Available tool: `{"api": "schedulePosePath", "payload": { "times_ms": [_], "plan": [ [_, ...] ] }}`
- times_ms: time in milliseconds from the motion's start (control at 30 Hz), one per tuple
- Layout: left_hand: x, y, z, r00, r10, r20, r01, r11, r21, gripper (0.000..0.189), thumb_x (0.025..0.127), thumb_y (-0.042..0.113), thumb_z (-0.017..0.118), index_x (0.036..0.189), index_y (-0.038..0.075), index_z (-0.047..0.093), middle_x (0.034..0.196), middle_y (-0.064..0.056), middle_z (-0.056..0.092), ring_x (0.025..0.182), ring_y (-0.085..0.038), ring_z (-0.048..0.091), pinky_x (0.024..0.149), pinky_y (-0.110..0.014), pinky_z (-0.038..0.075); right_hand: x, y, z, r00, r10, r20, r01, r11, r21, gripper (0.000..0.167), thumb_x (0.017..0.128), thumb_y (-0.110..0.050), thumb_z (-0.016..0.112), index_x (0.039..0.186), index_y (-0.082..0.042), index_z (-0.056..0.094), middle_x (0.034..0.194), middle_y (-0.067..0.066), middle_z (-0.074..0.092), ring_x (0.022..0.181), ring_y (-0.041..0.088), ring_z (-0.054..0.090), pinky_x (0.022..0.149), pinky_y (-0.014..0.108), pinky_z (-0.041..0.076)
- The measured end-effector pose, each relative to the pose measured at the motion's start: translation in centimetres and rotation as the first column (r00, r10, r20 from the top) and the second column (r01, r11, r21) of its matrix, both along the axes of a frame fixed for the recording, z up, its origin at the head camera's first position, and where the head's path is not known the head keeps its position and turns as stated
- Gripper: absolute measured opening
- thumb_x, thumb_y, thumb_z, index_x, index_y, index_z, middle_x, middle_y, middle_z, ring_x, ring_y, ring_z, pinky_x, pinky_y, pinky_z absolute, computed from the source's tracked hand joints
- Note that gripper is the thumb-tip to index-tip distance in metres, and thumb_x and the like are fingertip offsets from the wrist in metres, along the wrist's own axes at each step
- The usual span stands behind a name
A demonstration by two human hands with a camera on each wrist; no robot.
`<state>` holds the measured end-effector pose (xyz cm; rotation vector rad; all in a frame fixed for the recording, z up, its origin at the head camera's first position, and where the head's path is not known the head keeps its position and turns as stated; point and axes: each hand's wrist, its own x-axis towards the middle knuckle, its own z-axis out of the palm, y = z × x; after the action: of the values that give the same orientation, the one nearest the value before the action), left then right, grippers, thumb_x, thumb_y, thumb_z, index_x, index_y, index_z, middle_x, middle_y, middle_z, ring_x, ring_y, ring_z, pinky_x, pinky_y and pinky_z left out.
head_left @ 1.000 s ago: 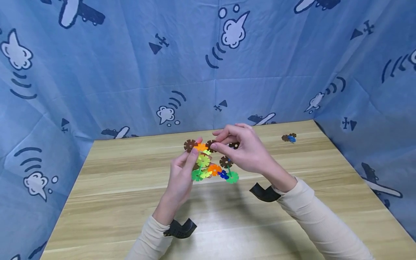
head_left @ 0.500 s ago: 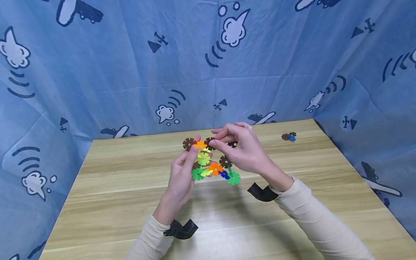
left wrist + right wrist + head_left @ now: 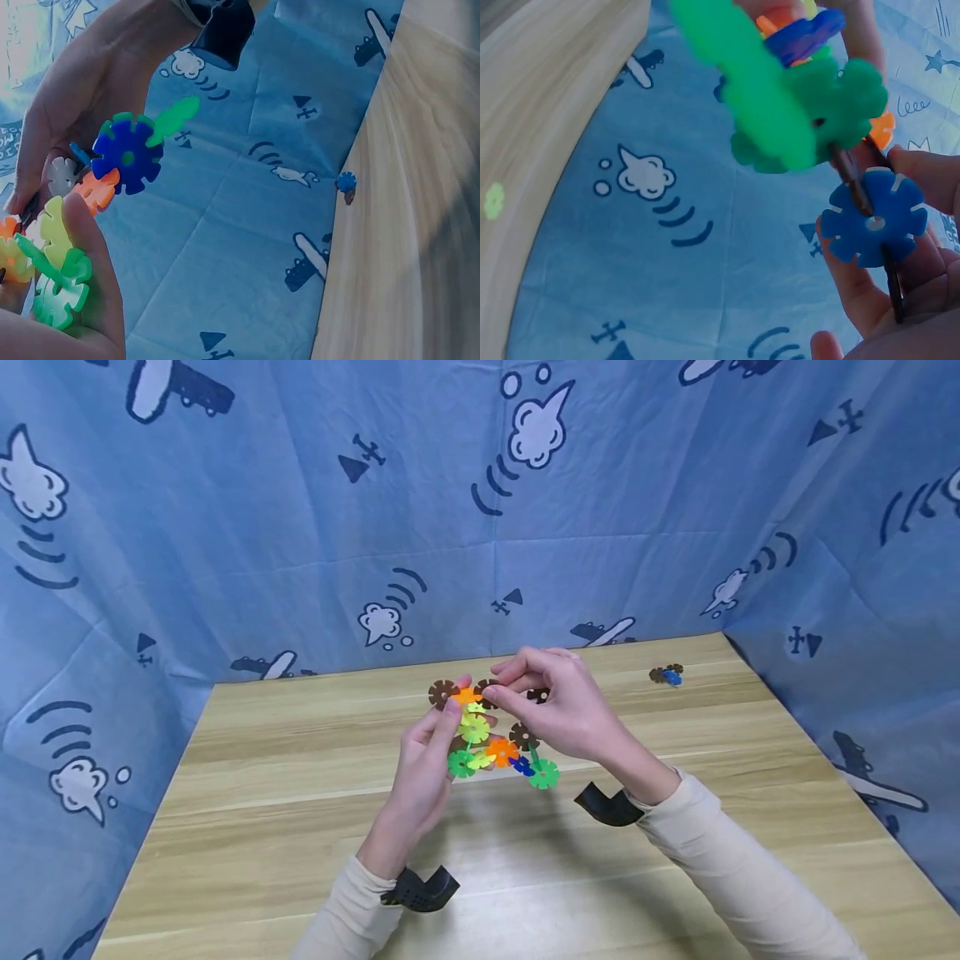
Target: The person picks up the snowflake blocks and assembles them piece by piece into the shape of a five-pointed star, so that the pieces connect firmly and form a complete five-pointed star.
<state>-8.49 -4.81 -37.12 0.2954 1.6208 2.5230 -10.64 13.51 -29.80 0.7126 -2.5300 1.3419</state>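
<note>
A linked structure of notched plastic snowflake discs is held up over the table by both hands. My left hand (image 3: 423,764) grips its left side, thumb across the orange disc (image 3: 467,696) beside a brown disc (image 3: 442,695). With thumb and fingertips, my right hand (image 3: 562,710) pinches another brown disc (image 3: 489,693) at the top. Below hang a yellow-green disc (image 3: 475,727), an orange disc (image 3: 502,752) and a bright green disc (image 3: 543,773). In the right wrist view, a blue disc (image 3: 874,217) lies against the right fingers. The left wrist view shows a dark blue disc (image 3: 127,154).
A small cluster of brown and blue discs (image 3: 667,676) lies at the back right of the wooden table (image 3: 262,810). A blue patterned curtain (image 3: 450,485) encloses the back and sides. Each wrist carries a black mount (image 3: 609,806).
The structure and my left hand shift slightly left, then slightly right again. Both hands keep their hold, and the linked discs look the same.
</note>
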Motion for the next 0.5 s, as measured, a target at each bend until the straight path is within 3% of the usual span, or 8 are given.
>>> {"api": "schedulePosePath", "payload": {
  "times_ms": [100,233,367,500],
  "plan": [
    [0.02,-0.02,0.16,1.000,-0.002,-0.022,0.002,1.000,-0.010,0.033,0.108,0.034,0.049,0.121,0.009,0.066,0.138,-0.011,0.059,0.100,-0.015,0.069,0.073,-0.025,0.061,0.02,0.24,-0.13,0.999,0.011,-0.033,-0.010,1.000,0.007,0.011,0.089,-0.013,0.078,0.097,-0.009,0.071,0.093,0.002,0.078,0.090,0.015,0.073,0.099,0.042,0.034],
    [-0.03,-0.06,0.35,0.999,-0.013,-0.048,0.012,1.000,-0.023,0.042,0.109,0.031,0.047,0.147,0.013,0.050,0.129,-0.017,0.060,0.104,-0.017,0.068,0.082,-0.027,0.061,0.10,0.40,-0.15,0.994,0.024,-0.102,-0.020,0.999,0.042,0.013,0.089,-0.014,0.079,0.098,-0.011,0.071,0.087,-0.004,0.077,0.084,0.012,0.072,0.103,0.043,0.031],
    [-0.05,-0.03,0.43,0.997,-0.026,-0.073,0.021,0.998,-0.066,0.041,0.109,0.026,0.044,0.147,0.009,0.046,0.133,-0.018,0.058,0.111,-0.018,0.065,0.096,-0.027,0.056,0.09,0.59,-0.11,0.991,0.046,-0.122,-0.038,0.997,0.066,0.011,0.089,-0.013,0.079,0.097,-0.011,0.072,0.087,-0.004,0.077,0.083,0.011,0.072,0.096,0.039,0.042],
    [0.02,0.05,0.47,0.995,-0.056,-0.083,0.048,0.995,-0.088,0.042,0.110,0.027,0.042,0.148,0.008,0.044,0.140,-0.018,0.054,0.116,-0.019,0.063,0.099,-0.029,0.054,0.10,0.74,0.08,0.992,0.056,-0.115,-0.048,0.996,0.076,0.011,0.093,-0.015,0.075,0.102,-0.010,0.073,0.090,-0.003,0.077,0.086,0.010,0.070,0.073,0.029,0.052]
  ]
}}
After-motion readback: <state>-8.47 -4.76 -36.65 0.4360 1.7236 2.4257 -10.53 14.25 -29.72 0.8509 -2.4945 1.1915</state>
